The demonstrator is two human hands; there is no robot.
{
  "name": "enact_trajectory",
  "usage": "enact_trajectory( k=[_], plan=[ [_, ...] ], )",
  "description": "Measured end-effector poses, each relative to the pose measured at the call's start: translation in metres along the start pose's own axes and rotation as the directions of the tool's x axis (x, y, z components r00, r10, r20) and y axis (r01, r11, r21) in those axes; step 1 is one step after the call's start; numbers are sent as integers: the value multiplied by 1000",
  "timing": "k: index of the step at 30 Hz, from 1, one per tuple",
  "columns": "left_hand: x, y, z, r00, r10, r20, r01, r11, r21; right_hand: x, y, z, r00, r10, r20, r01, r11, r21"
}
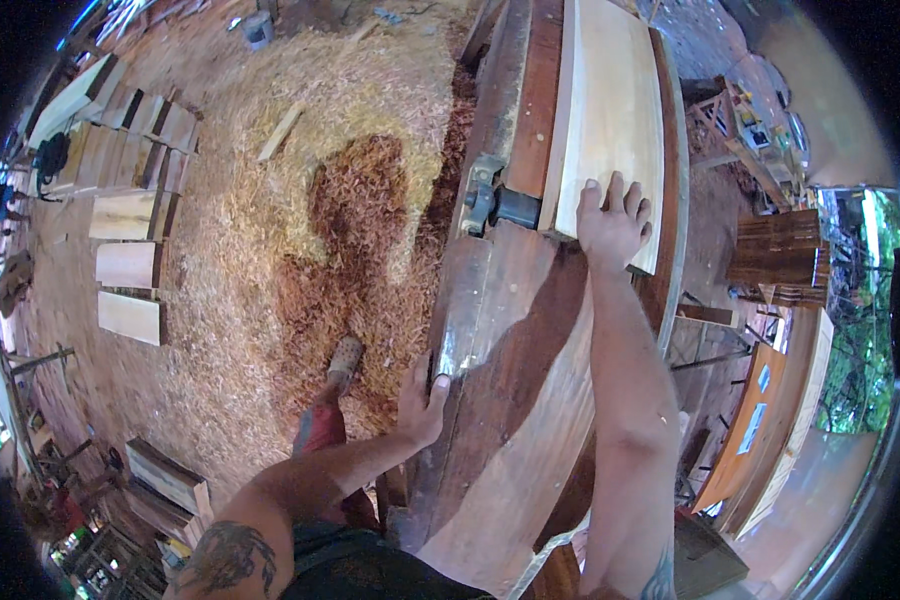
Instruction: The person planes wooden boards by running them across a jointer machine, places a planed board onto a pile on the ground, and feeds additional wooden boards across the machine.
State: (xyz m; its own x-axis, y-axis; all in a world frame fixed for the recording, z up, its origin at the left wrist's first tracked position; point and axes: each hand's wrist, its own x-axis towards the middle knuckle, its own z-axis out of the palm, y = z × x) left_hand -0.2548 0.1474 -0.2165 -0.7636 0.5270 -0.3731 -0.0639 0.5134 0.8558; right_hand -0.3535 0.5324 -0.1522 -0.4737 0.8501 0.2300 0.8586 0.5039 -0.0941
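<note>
A long wooden machine bench (490,420) runs up the middle, with a dark cylindrical cutter block (518,208) in a metal mount. A pale board (605,100) lies on it above and beside the cutter. My right hand (615,220) rests on the board's near end, fingers apart and slightly bent. My left hand (422,405) is lower down at the bench's left edge, thumb apart from the fingers, touching the edge; its fingertips are partly hidden.
Shavings (360,200) cover the floor left of the bench, around my foot (345,360). Cut boards (128,265) lie at the far left, more planks (155,475) at lower left. Stacked dark timber (775,250) and long boards (780,420) stand to the right.
</note>
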Motion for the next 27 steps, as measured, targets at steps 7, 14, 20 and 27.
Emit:
enact_trajectory(
  k=[7,14,20,27],
  plan=[
    [-1,-3,-2,999,-18,35,18,1000,20,17,-5,8,1000,-6,9,5,1000,30],
    [-1,-2,0,1000,9,-12,-9,1000,26,51,-16,15,1000,9,16,-8,999,-52],
    [-1,-1,-2,1000,-5,25,4,999,49,103,-104,28,986,59,156,-64,998,28],
    [6,2,-10,991,-74,109,61,991,116,102,-266,-1,882,62,467,-47,998,-44]
  ],
)
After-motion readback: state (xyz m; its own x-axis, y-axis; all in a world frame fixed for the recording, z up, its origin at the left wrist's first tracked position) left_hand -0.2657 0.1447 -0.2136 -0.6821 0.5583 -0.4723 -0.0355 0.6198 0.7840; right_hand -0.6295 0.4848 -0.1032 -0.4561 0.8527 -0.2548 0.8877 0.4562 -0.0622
